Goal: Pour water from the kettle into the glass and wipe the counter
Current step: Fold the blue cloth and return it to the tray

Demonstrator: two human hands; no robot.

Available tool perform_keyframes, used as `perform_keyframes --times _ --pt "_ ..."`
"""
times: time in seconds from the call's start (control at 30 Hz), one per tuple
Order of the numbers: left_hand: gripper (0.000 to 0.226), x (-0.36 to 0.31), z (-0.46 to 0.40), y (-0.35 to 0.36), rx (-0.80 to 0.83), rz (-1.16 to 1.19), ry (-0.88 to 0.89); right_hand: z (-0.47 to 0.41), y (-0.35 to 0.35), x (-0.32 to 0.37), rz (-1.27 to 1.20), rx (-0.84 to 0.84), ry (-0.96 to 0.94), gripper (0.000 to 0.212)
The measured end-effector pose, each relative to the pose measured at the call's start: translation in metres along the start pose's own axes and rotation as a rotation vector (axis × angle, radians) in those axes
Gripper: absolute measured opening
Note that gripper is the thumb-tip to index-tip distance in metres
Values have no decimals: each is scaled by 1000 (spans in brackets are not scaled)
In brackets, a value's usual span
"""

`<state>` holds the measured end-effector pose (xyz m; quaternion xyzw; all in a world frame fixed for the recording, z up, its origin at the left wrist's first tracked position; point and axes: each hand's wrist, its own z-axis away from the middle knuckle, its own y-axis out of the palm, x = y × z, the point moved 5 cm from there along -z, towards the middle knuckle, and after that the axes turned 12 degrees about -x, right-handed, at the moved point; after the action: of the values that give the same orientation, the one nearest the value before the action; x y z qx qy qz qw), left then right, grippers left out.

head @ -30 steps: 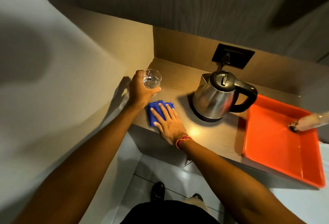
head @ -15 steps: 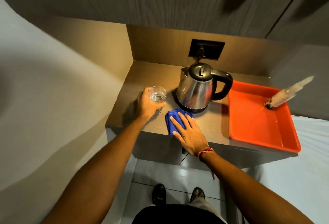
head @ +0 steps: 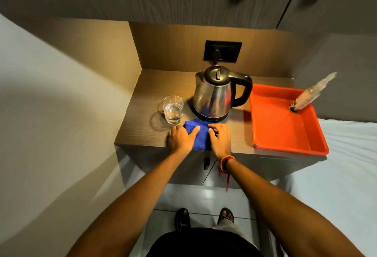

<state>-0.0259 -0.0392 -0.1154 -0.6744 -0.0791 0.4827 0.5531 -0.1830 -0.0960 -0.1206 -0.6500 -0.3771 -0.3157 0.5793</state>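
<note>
A steel kettle (head: 214,95) with a black lid and handle stands upright on the wooden counter (head: 142,122). To its left stands a clear glass (head: 173,109) partly filled with water, free of either hand. A blue cloth (head: 199,134) lies at the counter's front edge, just in front of the kettle. My left hand (head: 180,139) rests on the cloth's left side, its thumb lying across the cloth. My right hand (head: 219,137) holds the cloth's right side with curled fingers.
An orange tray (head: 281,134) sits at the counter's right, overhanging the front edge, with a small bottle (head: 306,98) leaning in its far corner. A black wall socket (head: 222,51) with the kettle's plug is behind. Walls close in left and back. A white bed lies right.
My left hand has let go of the glass and moved right onto the cloth. My right hand shifted from lying flat on the cloth to gripping its right side. The camera view pulled back.
</note>
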Motion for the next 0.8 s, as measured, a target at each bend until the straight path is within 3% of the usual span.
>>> perform_keyframes --times 0.1,0.2,0.3,0.37,0.43,0.57,0.67,0.8 --pt "50 -28 7 7 58 89 -35 -10 -8 -1 -167 -29 277 20" --pt "28 -66 17 7 89 317 69 -19 -26 -4 -286 -1 422 18" --pt "13 -103 25 1 111 590 121 -30 -48 6 -526 90 577 37" --pt "9 -131 30 3 160 731 115 -47 -74 7 -726 81 625 44" --pt "7 -154 33 10 225 810 71 -65 -110 1 -761 46 591 40" --pt "28 -194 44 49 357 707 41 -83 -182 -34 -667 -3 502 19" --pt "45 -212 57 76 407 488 102 -87 -209 -63 -401 -134 527 52" --pt "36 -225 71 98 361 77 419 -90 -207 -87 30 -117 521 52"
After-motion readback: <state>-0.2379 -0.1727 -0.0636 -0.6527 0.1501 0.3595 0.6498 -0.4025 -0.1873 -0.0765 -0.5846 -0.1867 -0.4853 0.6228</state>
